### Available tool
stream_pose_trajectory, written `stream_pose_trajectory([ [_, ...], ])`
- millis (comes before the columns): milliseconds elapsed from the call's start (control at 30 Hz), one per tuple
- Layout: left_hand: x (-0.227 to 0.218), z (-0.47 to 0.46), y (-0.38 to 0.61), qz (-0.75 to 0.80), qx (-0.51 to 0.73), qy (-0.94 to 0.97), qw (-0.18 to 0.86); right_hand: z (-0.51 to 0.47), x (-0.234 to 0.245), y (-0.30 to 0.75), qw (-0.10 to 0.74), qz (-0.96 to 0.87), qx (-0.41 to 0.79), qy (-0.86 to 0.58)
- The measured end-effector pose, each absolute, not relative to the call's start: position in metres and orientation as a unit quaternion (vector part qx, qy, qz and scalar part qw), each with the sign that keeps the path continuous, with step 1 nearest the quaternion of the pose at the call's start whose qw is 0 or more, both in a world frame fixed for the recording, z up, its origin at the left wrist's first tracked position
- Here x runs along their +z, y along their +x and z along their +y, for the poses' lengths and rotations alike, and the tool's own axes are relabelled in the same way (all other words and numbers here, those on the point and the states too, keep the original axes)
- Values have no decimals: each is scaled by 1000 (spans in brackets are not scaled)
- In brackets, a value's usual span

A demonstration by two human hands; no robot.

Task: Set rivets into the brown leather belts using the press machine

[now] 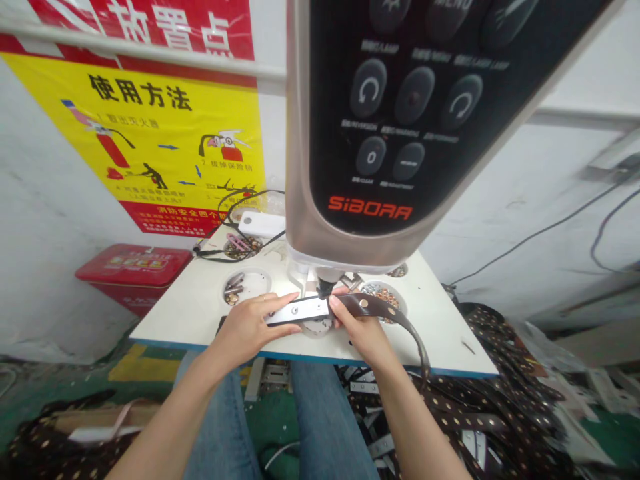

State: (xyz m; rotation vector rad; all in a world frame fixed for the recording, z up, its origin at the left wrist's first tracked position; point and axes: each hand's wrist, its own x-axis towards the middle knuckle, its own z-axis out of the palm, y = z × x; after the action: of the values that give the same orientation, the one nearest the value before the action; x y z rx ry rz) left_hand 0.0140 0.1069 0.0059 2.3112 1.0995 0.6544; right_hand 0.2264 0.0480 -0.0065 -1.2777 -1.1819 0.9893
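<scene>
Both my hands are in front of the machine's lower tip. My left hand [245, 327] grips a flat silver metal strip [297, 311], which lies against the end of a dark brown leather belt [370, 305]. My right hand [363, 330] holds the belt, with its thumb pressed near the strip's end. The belt's tail curves down past the table's front edge. Just above the strip hangs the dark tip [325, 287] of a white-and-black SIBORA stud-setting machine [400, 113]. A gap between tip and strip is hard to judge.
The white table [190, 320] holds round dishes of metal studs [245, 287] [385, 300]. A heap of dotted dark belts [475, 393] lies at lower right. My jeans [325, 427] are beneath the table edge. A red box [133, 270] stands at left.
</scene>
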Motion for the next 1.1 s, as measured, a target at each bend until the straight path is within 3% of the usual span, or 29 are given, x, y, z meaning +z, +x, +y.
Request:
stream_pose_trajectory([
  [167,22,89,22,389,260,856,220,33,0,221,622,-434,392,-520],
  [333,18,68,23,363,239,885,165,10,5,225,555,-455,446,-535],
  [500,19,91,12,392,245,873,157,28,-4,234,582,-458,396,-543],
  [733,8,118,14,362,211,881,217,42,-12,241,555,-469,427,-538],
  [1100,2,119,12,354,210,886,211,42,-9,240,568,-448,453,-521],
])
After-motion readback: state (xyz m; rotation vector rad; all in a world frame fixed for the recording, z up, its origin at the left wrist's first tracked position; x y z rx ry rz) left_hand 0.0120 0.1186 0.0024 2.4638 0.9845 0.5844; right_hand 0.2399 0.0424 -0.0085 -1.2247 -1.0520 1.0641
